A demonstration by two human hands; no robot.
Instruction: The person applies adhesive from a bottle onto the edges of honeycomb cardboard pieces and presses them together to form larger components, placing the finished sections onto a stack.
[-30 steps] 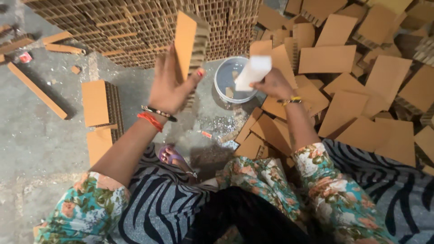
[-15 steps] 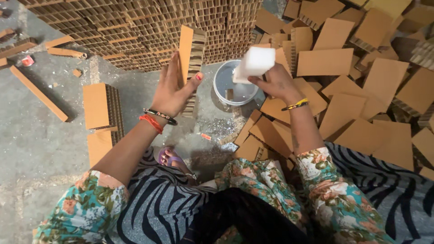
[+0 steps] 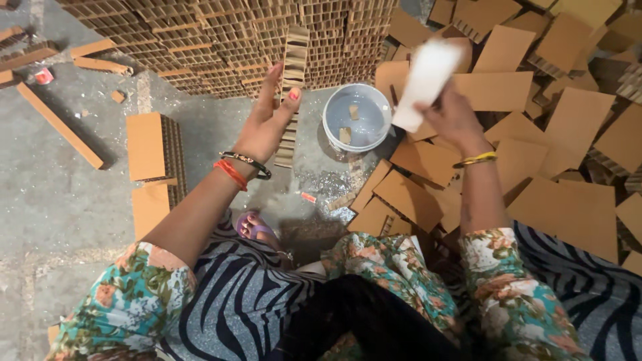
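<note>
The left hand [image 3: 264, 127] grips a cardboard strip [image 3: 292, 93] stood on edge just left of the white bucket [image 3: 358, 117], fingers wrapped on its near face. The right hand [image 3: 455, 120] is closed around a white pad [image 3: 426, 83], blurred, raised above and right of the bucket. The step in hand looks like coating the strip's edge; the next move calls for bringing the pad across to the strip while the left hand keeps it upright. Half a second ago the pad hung right over the bucket; now it has lifted clear to the right, and the strip stands straighter
</note>
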